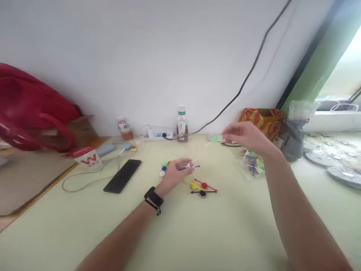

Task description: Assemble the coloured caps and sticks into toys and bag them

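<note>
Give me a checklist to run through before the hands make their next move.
1. Left hand grip on the blue arrow: cannot tell; the fingers overlap it in view.
2. Right hand grip on the green piece: cannot tell; it is blurred beside the fingertips.
3. Red arrow, yellow arrow and black arrow spread well apart: not ok; they lie bunched together.
4. Phone clear of both hands: ok; it lies left of the left hand.
5. Brown bottle upright and capped: ok.
</note>
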Demonstrator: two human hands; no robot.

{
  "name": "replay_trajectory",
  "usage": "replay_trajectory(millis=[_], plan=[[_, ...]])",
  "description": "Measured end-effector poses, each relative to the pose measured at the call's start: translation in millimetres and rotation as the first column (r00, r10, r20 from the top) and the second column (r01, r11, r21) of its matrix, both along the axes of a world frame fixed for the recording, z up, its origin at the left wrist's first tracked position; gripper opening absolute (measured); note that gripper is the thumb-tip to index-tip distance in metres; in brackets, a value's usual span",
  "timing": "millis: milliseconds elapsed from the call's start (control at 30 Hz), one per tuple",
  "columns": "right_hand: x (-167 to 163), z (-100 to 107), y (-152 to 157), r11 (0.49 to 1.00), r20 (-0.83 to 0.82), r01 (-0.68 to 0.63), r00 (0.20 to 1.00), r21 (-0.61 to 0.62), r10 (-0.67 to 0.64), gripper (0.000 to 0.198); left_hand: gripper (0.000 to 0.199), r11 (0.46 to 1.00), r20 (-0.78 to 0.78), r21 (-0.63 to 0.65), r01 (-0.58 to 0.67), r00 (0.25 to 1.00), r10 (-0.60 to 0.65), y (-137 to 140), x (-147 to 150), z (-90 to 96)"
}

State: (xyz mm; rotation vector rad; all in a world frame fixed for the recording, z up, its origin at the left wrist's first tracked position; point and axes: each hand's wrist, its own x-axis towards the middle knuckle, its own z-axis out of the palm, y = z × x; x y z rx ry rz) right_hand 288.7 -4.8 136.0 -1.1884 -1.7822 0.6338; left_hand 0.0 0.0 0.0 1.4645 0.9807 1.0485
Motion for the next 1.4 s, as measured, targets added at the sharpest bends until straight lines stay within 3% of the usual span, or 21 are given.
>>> replay_trajectory(millis=[167,400,733,933,1067,1200,1267,1400], plan=[[-24.3,15.8,-14.4,0.973,-0.161,0.061,0.987,0.223,-0.025,0.020,0.043,0.995,-0.065,0.078,-0.061,0.996,0.066,1.7,0.7,-4.1],[-65.3,4.9,-18.6,0.937,0.115,0.043,0.989,0.347,-0.088,0.011,0.044,0.992,-0.080,0.126,-0.030,0.996,0.040,-2.2,1.2,-3.5],[-90.2,-2.4,-27.5,0.949,0.320,0.027,0.938,0.313,-0.132,0.016,0.042,0.985,-0.095,0.170,-0.015,0.995,0.031,-1.7,1.6,-10.8],[-103.7,-7.0,-31.9,0.929,0.426,0.035,0.882,0.370,-0.202,0.022,0.037,0.979,-0.146,0.196,-0.049,0.986,0.079,-3.1,2.0,-8.4],[-106.2,-4.0,-36.1,0.949,0.320,0.045,0.936,0.311,-0.149,0.016,0.026,0.960,-0.154,0.273,-0.057,0.983,0.102,-5.5,1.3,-0.9],[-108.9,-7.2,-31.6,0.988,0.174,0.136,0.974,0.074,-0.147,0.010,0.028,0.952,-0.150,0.297,-0.074,0.981,0.124,-6.8,2.0,1.1],[-110.0,-11.9,-26.9,0.990,0.160,0.141,0.978,-0.010,-0.138,0.011,0.031,0.955,-0.132,0.289,-0.069,0.985,0.111,-7.1,2.7,-0.1],[-109.7,-19.1,-19.4,0.992,0.227,0.123,0.967,-0.021,-0.116,0.012,0.031,0.954,-0.127,0.291,-0.077,0.985,0.119,-7.4,3.8,-3.6]])
